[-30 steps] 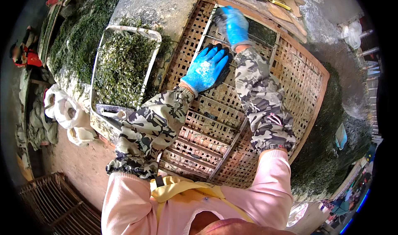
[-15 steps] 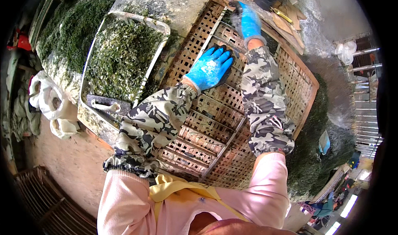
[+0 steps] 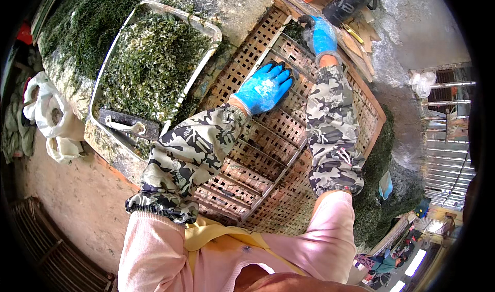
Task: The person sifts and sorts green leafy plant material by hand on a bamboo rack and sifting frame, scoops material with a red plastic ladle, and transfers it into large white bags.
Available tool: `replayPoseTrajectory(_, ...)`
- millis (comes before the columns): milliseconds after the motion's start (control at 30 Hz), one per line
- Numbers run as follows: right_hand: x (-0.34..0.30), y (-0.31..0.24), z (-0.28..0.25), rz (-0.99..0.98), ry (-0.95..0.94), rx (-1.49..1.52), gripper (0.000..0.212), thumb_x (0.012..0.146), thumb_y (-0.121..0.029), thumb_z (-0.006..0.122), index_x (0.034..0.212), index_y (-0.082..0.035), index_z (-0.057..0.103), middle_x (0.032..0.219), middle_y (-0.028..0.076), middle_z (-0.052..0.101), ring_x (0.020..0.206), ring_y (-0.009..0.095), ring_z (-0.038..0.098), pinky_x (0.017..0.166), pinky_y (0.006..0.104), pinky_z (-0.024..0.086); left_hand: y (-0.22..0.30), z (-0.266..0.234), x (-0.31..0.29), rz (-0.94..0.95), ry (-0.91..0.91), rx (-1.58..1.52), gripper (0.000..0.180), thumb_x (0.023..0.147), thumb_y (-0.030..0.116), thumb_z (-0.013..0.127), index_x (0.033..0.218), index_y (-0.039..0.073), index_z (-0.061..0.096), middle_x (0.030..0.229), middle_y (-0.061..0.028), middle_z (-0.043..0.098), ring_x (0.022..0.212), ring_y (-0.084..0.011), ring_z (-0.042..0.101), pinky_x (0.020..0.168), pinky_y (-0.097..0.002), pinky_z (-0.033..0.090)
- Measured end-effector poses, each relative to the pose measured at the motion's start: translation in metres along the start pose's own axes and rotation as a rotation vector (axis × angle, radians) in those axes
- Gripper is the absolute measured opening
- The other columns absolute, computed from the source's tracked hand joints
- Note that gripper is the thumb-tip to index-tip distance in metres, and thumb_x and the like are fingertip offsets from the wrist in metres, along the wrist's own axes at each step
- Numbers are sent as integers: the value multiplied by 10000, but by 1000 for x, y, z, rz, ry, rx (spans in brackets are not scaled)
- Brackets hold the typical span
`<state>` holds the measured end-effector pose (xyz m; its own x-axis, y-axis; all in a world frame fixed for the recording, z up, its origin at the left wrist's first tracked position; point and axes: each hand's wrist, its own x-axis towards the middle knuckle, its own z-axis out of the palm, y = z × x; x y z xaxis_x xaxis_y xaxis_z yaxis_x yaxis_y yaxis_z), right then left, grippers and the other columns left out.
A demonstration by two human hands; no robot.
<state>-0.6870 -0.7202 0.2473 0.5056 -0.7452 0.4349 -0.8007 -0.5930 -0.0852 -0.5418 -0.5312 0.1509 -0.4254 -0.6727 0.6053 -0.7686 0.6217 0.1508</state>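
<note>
On top of the woven bamboo frame (image 3: 268,137) my left hand (image 3: 264,88) lies flat, fingers apart, pressing it steady. Farther up, my right hand (image 3: 320,33) curls its fingers around the frame's far edge. I judge I'm positioning the frame; next calls for an even two-handed pull beside the seaweed tray (image 3: 206,29).

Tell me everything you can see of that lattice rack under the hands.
The lattice rack is a flat rectangular frame, apparently bamboo or wood, of thin strips woven into small square openings, with thicker slats dividing it into panels. It looks tan and mostly bare, with a little dark green weed at its far end. It lies tilted across a larger similar mat, beside the white tray of green weed. The left hand, gloved in blue, rests flat on it; the right hand is at its far end.
</note>
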Motion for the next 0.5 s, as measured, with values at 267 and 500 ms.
replayPoseTrajectory(267,-2,-24,28,-47,77,-77,274,933,-142,484,1133,-102,667,1082,176,661,972,370,630,839,490,513,0,3,2,5,16,-17,400,833,194,586,1204,46,604,1308,-138,562,1241,-331,502,1073,-468,378)
replayPoseTrajectory(500,-2,-31,13,-51,0,-77,221,873,-128,553,1051,-103,681,1011,192,662,922,397,622,796,478,516,-6,4,-2,-7,47,-51,412,829,185,568,1218,49,588,1265,-135,574,1218,-321,516,1055,-460,385)
